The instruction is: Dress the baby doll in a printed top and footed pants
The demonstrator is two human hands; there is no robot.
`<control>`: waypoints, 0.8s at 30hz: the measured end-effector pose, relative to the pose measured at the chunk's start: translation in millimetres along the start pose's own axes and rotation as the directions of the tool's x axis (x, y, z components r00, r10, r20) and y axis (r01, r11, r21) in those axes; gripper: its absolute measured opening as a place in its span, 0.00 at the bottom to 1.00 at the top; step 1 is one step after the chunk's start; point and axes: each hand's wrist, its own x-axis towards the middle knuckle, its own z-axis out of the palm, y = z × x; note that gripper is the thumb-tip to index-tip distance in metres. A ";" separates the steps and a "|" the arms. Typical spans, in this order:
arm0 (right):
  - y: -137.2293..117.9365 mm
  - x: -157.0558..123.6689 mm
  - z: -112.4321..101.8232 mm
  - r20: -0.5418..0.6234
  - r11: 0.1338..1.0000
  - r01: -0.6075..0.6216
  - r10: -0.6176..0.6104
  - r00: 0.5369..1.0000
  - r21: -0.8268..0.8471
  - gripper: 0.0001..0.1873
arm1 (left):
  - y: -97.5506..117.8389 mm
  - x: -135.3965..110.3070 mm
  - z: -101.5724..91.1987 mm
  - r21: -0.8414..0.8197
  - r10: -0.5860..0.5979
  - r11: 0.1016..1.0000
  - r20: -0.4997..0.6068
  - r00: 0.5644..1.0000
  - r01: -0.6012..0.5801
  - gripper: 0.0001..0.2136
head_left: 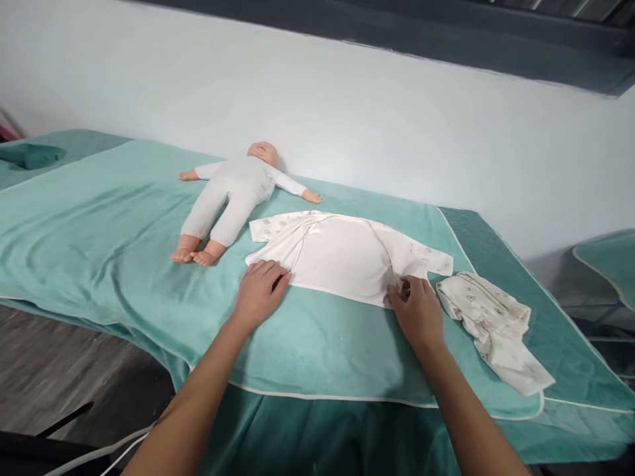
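A white baby shirt [342,254] lies spread flat on a teal towel [114,251] that covers a bed. My left hand [258,293] rests flat on the shirt's near left corner, fingers stretched out. My right hand [418,310] pinches the shirt's near right hem by the sleeve. A baby doll [233,195] in a white suit lies on its back just beyond the shirt, to the left, arms out. A crumpled pair of printed white baby pants [496,327] lies to the right of my right hand.
A white wall [347,112] runs right behind the bed. The bed's near edge [347,396] drops to a dark floor at the lower left. Another teal-covered bed [608,261] shows at the far right, and a teal pillow [30,155] at the far left.
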 end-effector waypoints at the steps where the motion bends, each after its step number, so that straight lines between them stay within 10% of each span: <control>1: 1.7 -1.1 -1.0 0.011 1.000 0.011 -0.011 1.000 0.009 0.17 | -0.1 -0.1 0.1 0.000 0.001 1.000 -0.002 1.000 -0.001 0.12; 24: -13.6 -11.0 -18.5 -0.020 0.956 0.112 -0.111 0.994 0.269 0.16 | -0.4 -1.2 0.6 -0.026 -0.001 1.000 -0.042 0.999 0.000 0.12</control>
